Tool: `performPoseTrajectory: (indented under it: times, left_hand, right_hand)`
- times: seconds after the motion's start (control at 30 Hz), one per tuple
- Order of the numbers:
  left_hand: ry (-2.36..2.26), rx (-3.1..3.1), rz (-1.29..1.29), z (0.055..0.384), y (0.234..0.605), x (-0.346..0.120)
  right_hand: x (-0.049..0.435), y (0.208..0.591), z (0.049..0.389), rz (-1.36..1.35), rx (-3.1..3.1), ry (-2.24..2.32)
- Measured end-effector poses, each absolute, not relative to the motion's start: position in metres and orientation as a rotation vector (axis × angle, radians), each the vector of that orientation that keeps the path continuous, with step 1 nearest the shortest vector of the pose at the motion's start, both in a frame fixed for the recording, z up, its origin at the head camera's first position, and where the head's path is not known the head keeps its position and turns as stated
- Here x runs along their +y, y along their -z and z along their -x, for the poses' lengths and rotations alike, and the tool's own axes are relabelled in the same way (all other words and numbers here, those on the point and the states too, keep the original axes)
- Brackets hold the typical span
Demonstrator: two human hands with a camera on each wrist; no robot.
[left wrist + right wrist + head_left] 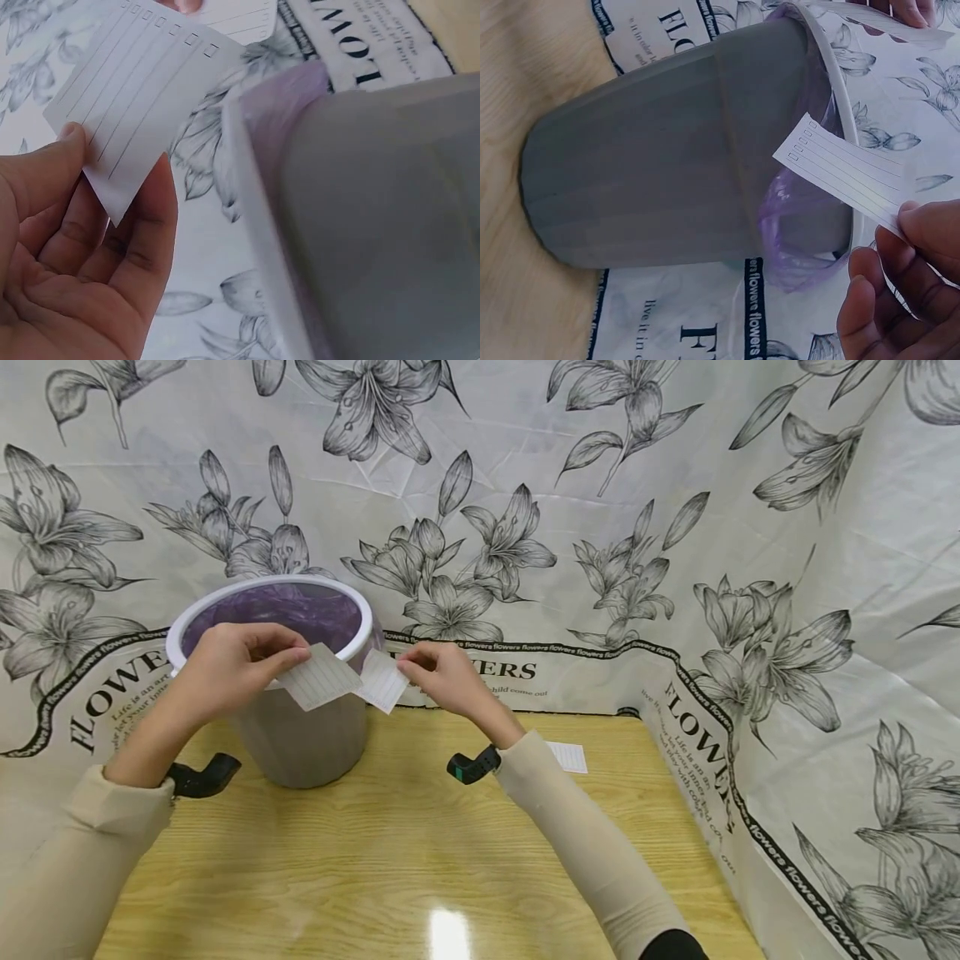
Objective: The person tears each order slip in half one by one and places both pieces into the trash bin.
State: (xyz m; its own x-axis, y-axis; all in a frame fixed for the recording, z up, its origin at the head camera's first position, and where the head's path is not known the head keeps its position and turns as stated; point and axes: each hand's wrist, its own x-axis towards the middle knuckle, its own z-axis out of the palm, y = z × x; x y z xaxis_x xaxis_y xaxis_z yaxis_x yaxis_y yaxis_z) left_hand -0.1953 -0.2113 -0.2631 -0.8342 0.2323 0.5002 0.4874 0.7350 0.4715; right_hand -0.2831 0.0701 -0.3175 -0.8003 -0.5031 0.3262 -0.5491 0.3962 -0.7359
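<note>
My left hand (234,667) pinches a piece of lined checklist paper (321,677) by its edge, thumb against fingers. A second piece of lined paper (383,681) is pinched by a corner in my right hand (442,675). Both pieces are held up at the front right rim of a grey trash can (303,739) with a white rim and a purple bag (281,610) inside. Printed lines and small checkboxes show on the left piece (142,90) and on the right piece (844,171). In the head view the two pieces meet or overlap at their near edges; whether they touch is unclear.
Another lined paper (568,757) lies on the wooden table (360,868), partly behind my right forearm. A flower-printed cloth (510,468) hangs behind the table and along its right side. Each wrist wears a dark strap with a camera mount.
</note>
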Motion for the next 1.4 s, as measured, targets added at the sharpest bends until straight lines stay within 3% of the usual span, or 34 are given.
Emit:
performPoseTrajectory:
  times: [0.7,1.4]
  left_hand:
    - [1.038,-2.478,0.253,0.197,0.226,-0.255]
    - [1.212,-2.491,0.059,0.214,0.241,-0.29]
  right_hand:
    - [0.026,0.264,0.29,-1.087,-2.524,-1.353]
    - [0.0,0.256,0.31,-0.943,-2.635,-1.329]
